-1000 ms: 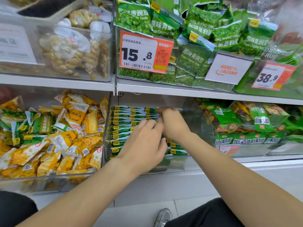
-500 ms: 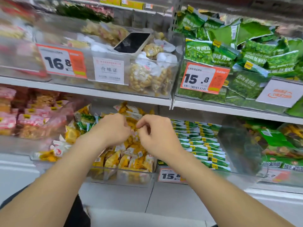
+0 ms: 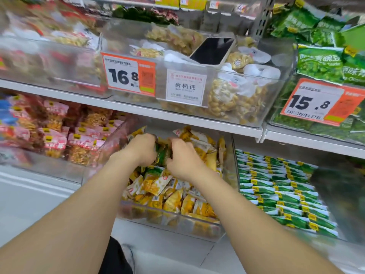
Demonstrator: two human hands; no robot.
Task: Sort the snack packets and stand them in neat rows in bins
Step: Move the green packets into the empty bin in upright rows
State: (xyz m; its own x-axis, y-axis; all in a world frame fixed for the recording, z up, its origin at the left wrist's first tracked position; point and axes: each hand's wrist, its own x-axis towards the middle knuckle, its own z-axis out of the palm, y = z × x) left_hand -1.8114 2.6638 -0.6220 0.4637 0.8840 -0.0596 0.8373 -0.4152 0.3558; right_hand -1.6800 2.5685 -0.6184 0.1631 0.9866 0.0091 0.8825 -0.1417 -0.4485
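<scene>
- A clear bin point(image 3: 169, 220) on the lower shelf holds a loose heap of yellow packets point(image 3: 173, 198).
- Left hand point(image 3: 141, 149) and right hand point(image 3: 183, 158) meet at its back, each grip clamped on green packets point(image 3: 163, 155).
- These look light, crinkly, slippery; best pinched by the flat edges.

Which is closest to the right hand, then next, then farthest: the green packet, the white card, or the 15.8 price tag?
1. The green packet, touching the right hand.
2. The white card, just above.
3. The 15.8 price tag, far up right.
</scene>
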